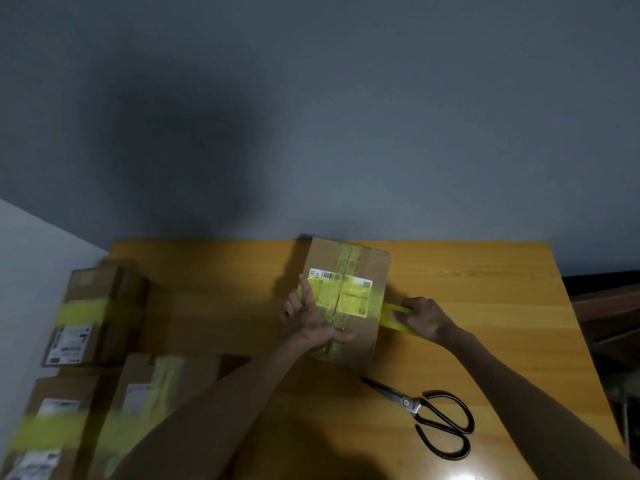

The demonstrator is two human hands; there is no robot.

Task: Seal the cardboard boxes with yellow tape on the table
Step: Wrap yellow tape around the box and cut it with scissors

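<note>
A cardboard box (363, 265) stands near the middle of the wooden table (485, 278). Yellow tape crosses its top over a white label. My left hand (308, 317) lies flat on the box's left top side, fingers spread, pressing the tape down. My right hand (424, 317) is just right of the box and grips the yellow tape roll (393, 315), whose strip runs onto the box's right side.
Black-handled scissors (426, 410) lie on the table in front of the box, blades pointing left. Three taped boxes sit at the left: one at the back (93, 313), two nearer (45, 431) (149, 393). A grey wall stands behind the table.
</note>
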